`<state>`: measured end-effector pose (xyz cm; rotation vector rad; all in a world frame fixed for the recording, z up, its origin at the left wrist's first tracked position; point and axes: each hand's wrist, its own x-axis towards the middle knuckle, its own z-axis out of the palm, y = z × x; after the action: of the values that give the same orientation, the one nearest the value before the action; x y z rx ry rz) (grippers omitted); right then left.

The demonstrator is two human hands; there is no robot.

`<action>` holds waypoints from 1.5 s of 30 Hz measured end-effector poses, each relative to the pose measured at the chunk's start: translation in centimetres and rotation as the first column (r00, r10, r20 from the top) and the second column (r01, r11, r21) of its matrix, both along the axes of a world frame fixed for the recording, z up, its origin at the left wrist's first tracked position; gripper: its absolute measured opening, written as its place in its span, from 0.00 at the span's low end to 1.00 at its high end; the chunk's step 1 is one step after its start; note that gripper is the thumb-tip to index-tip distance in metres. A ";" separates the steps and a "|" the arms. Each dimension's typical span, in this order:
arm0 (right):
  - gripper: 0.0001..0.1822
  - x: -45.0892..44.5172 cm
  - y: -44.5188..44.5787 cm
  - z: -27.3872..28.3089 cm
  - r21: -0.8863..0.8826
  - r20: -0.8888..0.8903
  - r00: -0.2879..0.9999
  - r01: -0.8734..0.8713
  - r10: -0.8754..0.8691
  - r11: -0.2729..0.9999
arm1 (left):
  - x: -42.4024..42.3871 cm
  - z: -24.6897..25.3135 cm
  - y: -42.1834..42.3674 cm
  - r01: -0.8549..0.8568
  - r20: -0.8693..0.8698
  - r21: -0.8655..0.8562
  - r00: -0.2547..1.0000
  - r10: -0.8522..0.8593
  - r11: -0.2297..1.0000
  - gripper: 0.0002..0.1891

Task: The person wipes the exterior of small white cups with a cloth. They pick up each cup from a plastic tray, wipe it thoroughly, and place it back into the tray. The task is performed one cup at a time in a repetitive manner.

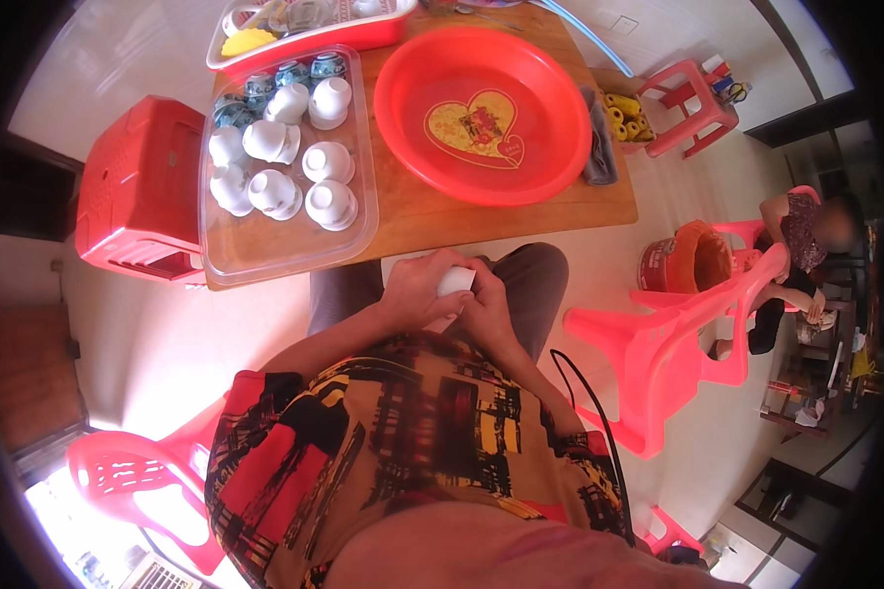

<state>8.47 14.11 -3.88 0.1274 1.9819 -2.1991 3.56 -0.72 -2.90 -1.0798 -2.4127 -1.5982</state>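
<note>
A small white cup [457, 281] sits between my two hands above my lap, just short of the table's near edge. My left hand [421, 288] wraps around its left side, and the fingers of my right hand [486, 298] close on it from the right. My fingers cover much of the cup. On the wooden table [442, 228], a clear plastic tray [291, 254] holds several upturned white cups [271, 140] and several blue-green patterned cups [292, 73]. Right of the tray stands a red plastic basin [394, 158] with a gold heart printed on its bottom.
A grey cloth [600, 151] lies beside the basin. Behind the tray is a red-and-white container [309, 44] with a yellow item [248, 42]. A red stool [144, 191], a pink chair [656, 361] and a lined bucket [667, 261] surround the table. Another person [795, 243] sits at right.
</note>
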 end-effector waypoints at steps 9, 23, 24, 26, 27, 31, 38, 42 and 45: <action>0.21 -0.2 0.0 0.3 0.125 -0.060 0.998 0.032 -0.025 0.992 | 0.0 -0.3 -0.1 0.021 0.021 -0.029 1.000 -0.021 0.999 0.24; 0.20 0.0 0.1 0.3 0.020 0.005 1.000 -0.012 0.012 1.000 | 0.1 -0.3 0.1 0.000 0.017 0.014 1.000 0.000 1.000 0.21; 0.20 -0.1 0.1 0.4 0.030 -0.001 1.000 -0.009 0.009 1.000 | 0.1 -0.3 0.1 -0.002 0.019 0.014 1.000 0.002 1.000 0.21; 0.20 -0.1 0.0 0.5 0.049 -0.014 1.000 0.000 0.001 0.999 | 0.1 -0.5 0.1 -0.003 0.030 0.009 1.000 0.002 1.000 0.22; 0.20 -0.2 0.0 0.5 0.053 -0.034 0.999 0.006 -0.005 0.999 | 0.0 -0.5 0.1 -0.003 0.034 0.007 0.999 0.003 1.000 0.22; 0.19 -0.1 0.0 0.6 0.104 -0.040 0.999 0.020 -0.016 0.994 | -0.1 -0.1 0.0 -0.005 0.030 -0.032 1.000 0.006 0.999 0.24; 0.19 -0.3 -0.2 1.4 0.084 -0.009 1.000 0.029 -0.028 0.996 | 0.1 -0.2 0.0 -0.009 -0.003 -0.034 1.000 0.009 0.999 0.25; 0.20 -0.2 -0.1 0.4 0.069 -0.066 0.997 0.032 -0.028 0.997 | 0.4 -0.2 0.2 -0.031 0.029 -0.017 0.999 0.032 0.999 0.23; 0.19 0.0 -0.1 0.1 0.055 -0.050 0.998 0.030 -0.027 0.998 | 0.5 -0.2 0.0 -0.025 0.014 -0.008 1.000 0.025 1.000 0.24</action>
<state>8.47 14.02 -3.80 0.1100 2.0812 -2.1852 4.01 -0.70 -3.11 -1.0394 -2.4330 -1.5955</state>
